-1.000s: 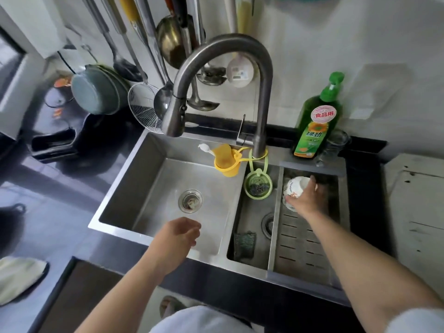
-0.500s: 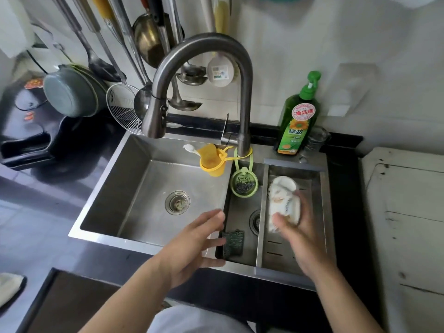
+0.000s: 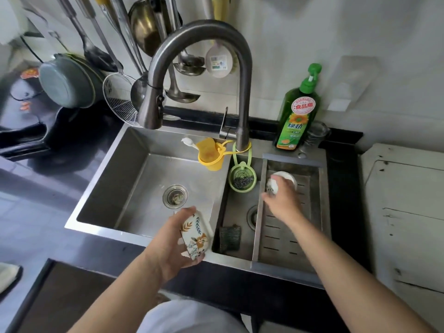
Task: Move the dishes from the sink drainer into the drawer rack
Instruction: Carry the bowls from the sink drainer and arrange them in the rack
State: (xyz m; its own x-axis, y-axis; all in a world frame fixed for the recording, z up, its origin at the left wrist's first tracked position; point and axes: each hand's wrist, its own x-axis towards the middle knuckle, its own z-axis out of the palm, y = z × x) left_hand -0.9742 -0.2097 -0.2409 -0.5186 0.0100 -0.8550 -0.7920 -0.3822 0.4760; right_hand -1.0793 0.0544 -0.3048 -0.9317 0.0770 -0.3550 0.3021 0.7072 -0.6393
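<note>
The landmark here is the drainer tray (image 3: 288, 227), the slotted steel insert on the right side of the sink. To the left of the tray, above the front rim of the big basin, the left hand (image 3: 173, 246) holds a patterned bowl (image 3: 195, 236) with leaves and a small animal painted on it. The fingers curl around its outer wall and the thumb lies on the near side, so the bowl sits tilted in the palm.

At the far end of the tray, the right hand (image 3: 281, 200) reaches to a second bowl (image 3: 278, 181), white with a dark pattern. The fingers bend over its side, but the picture is blurred there, so I cannot tell for sure if the grip is already firm. This bowl seems to stand in the tray or just above it.

Both bowls look like glazed ceramic: stiff, rather light for one hand, fragile, and maybe wet and slippery after washing. I think the safe hold is on the rim with the thumb inside and the fingers under the base. The faucet (image 3: 199, 68) curves near the way of the hands, so a knock against it is a risk. The drawer rack is not in view.
</note>
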